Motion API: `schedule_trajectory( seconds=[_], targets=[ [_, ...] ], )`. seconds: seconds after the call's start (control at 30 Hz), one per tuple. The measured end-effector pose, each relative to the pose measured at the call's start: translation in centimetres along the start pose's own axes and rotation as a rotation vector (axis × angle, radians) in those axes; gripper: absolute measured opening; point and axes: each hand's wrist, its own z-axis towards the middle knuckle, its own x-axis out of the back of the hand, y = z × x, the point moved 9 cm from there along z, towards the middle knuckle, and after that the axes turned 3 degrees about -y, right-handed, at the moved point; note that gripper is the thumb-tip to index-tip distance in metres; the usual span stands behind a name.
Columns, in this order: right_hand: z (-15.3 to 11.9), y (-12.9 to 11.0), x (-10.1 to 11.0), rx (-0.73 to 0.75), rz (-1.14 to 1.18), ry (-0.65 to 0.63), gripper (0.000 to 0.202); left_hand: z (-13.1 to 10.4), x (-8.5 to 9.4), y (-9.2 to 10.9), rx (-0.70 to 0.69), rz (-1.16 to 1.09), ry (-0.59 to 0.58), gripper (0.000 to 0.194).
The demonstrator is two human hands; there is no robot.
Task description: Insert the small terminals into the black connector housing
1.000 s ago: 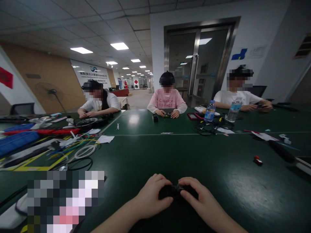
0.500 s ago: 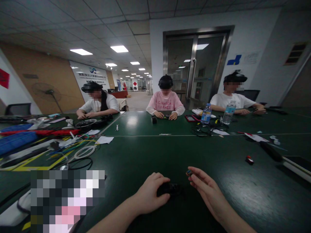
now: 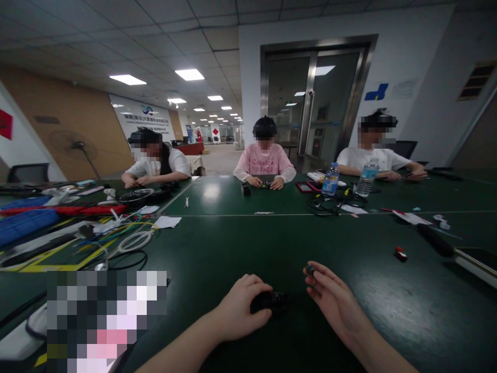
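On the green table, my left hand is wrapped round a small black object, thumb in front and fingers behind. Its right end shows past the fingertips, but the kind is too dark to make out. To the right of it, my right hand is raised and pinches a tiny dark piece with a bluish tint between thumb and forefinger. The other fingers of that hand are loosely curled. A gap separates the tiny piece from the black object.
Cables, blue trays and tools crowd the left side. A small red and black item lies to the right. Water bottles stand farther back. Several people sit across the table, including one in a pink shirt.
My right hand has moved slightly right and up with the tiny piece, and its fingers have curled more. My left hand stays on the black object.
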Motion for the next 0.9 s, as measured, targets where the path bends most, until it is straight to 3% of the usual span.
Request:
schedule_trajectory(
  seconds=[0.9],
  targets=[
    [0.0, 0.57, -0.61, -0.038, 0.023, -0.038, 0.039, 0.0, 0.09, 0.14, -0.034, 0.019, 0.005, 0.039]
  ],
)
